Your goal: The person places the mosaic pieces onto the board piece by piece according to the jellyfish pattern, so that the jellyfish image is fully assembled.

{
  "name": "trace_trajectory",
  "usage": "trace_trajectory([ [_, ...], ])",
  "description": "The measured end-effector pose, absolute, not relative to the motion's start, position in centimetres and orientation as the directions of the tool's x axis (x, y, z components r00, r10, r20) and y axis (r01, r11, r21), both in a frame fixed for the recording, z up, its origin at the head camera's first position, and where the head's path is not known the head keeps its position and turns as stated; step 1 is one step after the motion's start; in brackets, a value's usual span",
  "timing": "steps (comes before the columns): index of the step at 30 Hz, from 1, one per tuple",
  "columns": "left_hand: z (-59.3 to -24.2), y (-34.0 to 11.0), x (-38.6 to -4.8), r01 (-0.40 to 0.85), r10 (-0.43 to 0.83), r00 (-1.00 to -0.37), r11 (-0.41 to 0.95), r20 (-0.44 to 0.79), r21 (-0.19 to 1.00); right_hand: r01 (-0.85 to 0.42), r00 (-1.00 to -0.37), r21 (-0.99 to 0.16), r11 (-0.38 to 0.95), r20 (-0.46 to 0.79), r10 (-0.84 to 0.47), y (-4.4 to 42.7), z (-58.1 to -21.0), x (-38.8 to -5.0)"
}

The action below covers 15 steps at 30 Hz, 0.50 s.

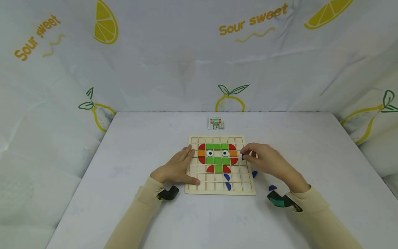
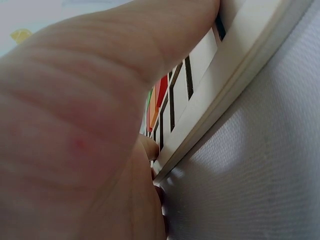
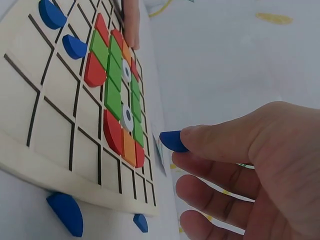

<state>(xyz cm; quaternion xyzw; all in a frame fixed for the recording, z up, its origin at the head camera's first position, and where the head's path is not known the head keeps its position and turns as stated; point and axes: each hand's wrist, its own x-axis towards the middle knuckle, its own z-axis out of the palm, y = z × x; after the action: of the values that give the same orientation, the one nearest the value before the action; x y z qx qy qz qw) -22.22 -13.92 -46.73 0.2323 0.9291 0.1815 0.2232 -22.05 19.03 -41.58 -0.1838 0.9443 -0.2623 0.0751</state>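
Observation:
A wooden grid board (image 1: 242,187) bears a figure of green tiles (image 1: 217,160), red quarter-round tiles (image 1: 202,160), orange tiles (image 1: 233,153) and two round eye tiles (image 1: 209,153). Two blue half-round tiles (image 1: 228,186) sit on it below the figure. My left hand (image 1: 175,168) rests on the board's left edge, fingers straight and thumb spread. Over the right edge, my right hand (image 1: 270,160) pinches another blue half-round tile (image 3: 172,141) between thumb and index finger, held above the board.
Two more blue half-round tiles lie right of the board, one (image 1: 255,174) against its edge and one (image 1: 272,187) nearer the right wrist. Behind the board lies a small picture card (image 1: 216,122) on the white-covered table (image 1: 149,138). A lemon-print cloth (image 1: 174,69) hangs behind.

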Motion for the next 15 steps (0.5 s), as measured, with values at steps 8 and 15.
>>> trace_trajectory([
  [8, -46.8, -13.9, -22.3, 0.356, 0.511, -0.794, 0.830, -0.329, 0.430, -0.339, -0.902, -0.569, 0.749, -0.031, -0.431, 17.6, -41.8, -21.8],
  [15, -46.7, -13.8, -22.2, 0.355, 0.513, -0.799, 0.823, -0.315, 0.443, -0.399, -0.868, -0.585, 0.706, -0.008, -0.497, 16.4, -42.1, -21.6],
])
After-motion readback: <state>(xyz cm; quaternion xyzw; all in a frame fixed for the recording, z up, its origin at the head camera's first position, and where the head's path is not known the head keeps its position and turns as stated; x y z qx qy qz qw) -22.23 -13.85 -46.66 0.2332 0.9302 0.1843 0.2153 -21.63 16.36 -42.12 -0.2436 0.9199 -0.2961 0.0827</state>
